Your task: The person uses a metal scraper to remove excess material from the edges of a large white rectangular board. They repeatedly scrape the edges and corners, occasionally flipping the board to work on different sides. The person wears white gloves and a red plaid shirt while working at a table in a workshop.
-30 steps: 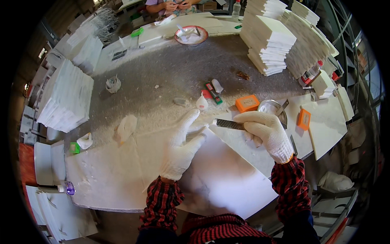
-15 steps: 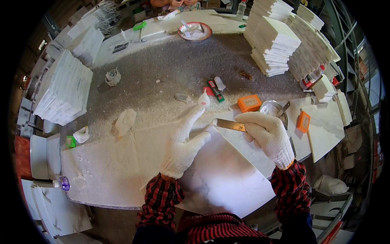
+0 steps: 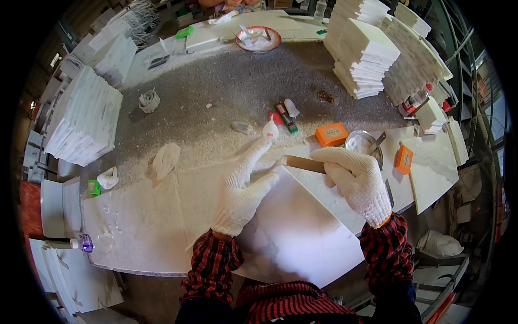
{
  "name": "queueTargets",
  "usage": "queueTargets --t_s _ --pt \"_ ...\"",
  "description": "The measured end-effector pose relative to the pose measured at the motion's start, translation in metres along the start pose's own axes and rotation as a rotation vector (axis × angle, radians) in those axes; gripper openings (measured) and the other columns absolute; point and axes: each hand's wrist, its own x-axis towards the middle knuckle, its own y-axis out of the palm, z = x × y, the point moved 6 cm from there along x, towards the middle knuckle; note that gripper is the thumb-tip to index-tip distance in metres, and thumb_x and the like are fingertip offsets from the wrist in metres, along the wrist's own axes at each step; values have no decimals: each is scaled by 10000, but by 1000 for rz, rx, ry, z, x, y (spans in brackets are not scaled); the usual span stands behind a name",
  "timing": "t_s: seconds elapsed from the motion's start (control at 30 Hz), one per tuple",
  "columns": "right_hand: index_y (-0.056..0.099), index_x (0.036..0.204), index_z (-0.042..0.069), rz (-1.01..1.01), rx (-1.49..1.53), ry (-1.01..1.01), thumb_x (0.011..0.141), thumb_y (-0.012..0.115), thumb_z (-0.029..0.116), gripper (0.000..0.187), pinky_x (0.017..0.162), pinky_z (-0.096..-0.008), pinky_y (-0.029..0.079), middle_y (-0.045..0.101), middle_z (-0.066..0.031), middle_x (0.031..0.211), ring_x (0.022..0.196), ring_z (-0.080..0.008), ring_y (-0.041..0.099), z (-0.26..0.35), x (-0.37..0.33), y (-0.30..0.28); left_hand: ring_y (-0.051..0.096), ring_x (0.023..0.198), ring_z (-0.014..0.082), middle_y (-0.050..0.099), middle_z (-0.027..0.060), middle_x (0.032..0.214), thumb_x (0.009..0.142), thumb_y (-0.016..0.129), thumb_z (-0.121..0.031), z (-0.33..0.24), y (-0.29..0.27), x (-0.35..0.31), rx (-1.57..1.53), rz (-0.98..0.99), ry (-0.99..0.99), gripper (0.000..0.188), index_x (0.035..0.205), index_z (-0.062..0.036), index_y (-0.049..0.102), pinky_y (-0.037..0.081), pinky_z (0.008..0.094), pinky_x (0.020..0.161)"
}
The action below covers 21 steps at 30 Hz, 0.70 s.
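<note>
1. Slab point(image 3: 302, 232): glossy, smooth, stone-like.
2. Gloved left hand point(image 3: 240, 194), gloved right hand point(image 3: 353, 181): matt, textured knit cloth.
3. Flat strip point(image 3: 303, 164): dull, perhaps metal, too small to be sure.
4. Tabletop point(image 3: 210, 81): rough, gritty, matt.
5. Bowl point(image 3: 379, 158): shiny metal.
6. Bottle point(image 3: 418, 99): clear, glossy plastic.
7. 2 sleeves point(image 3: 215, 264): woven cloth.

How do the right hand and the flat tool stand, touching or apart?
Touching: the head view shows the right hand gripping the flat tool, gloved fingers at its right end.
</note>
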Motion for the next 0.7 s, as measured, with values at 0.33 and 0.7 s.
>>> queueTargets --t_s 0.33,0.7 --pt "733 1111 -2 -56 -87 -131 938 559 61 254 605 -282 509 659 -70 715 634 -122 628 5 -3 1 521 1358 249 476 189 1536 916 674 13 -7 2 -1 -13 1 -17 683 1535 39 386 435 348 1114" --pt "727 1117 -15 -58 -51 -100 942 558 46 251 616 -279 510 665 -78 741 658 -122 632 3 -4 0 530 1341 245 479 194 1530 915 673 6 -8 4 -1 -59 2 -57 673 1522 64 389 449 342 1101"
